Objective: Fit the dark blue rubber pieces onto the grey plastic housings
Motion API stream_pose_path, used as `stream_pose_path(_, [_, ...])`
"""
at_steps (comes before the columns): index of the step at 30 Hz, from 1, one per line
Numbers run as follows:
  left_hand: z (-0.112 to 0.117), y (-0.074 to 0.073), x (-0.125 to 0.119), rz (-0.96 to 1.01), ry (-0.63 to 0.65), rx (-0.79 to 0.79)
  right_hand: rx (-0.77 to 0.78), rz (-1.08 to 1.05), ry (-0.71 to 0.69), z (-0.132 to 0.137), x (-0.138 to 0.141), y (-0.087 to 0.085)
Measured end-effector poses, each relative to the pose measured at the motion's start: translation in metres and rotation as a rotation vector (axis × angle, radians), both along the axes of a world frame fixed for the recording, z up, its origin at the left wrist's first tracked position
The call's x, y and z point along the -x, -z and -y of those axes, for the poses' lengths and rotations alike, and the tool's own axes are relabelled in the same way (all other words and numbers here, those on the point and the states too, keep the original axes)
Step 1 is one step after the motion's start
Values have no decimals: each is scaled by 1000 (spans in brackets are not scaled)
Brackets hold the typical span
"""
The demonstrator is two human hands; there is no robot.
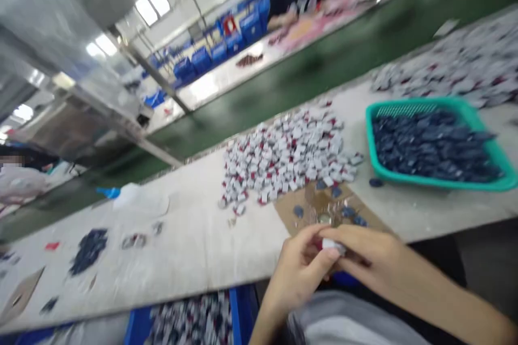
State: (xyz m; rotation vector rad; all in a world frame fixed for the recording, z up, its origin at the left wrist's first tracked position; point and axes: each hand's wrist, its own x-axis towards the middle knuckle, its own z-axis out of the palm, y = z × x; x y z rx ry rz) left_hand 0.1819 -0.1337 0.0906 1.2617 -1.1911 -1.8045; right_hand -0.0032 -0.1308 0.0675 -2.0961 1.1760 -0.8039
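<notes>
Single head-worn view: faces forward and down, rolled sideways; left hand [299,267], right hand [366,248] close; surface [194,248] slants across.

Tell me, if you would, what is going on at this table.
The person's left hand and right hand hold a small white piece between them, at the near edge of the table. Just beyond lies a brown board with several dark pieces on it. Past that spreads a pile of mostly white pieces, and to the right stands a green basket heaped with dark pieces. Blur hides finer detail.
</notes>
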Motion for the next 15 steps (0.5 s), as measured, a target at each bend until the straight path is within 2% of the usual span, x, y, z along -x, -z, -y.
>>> stream_pose_path(2, [24,8,5,-24,-54,-1,43,-18,11,24,-10,-7])
stream_pose_path(4, [42,17,-1,-68,-150,-29,33,-88,96,46,3,-10])
stream_pose_path(6, [51,26,-9,-155,-264,-81,21,-184,268,64,38,-13])
stream_pose_path(8, [52,34,-15,-285,-351,-149,49,-281,469,79,83,-18])
stream_pose_path(9, [50,37,-17,-346,-374,-185,64,-332,526,86,104,-21])
stream_pose_path(12, [41,42,-16,-464,-376,-281,28,-458,475,106,147,-22])
stream_pose_path(15, [36,41,-9,-523,-327,-334,0,-521,345,120,158,-14])
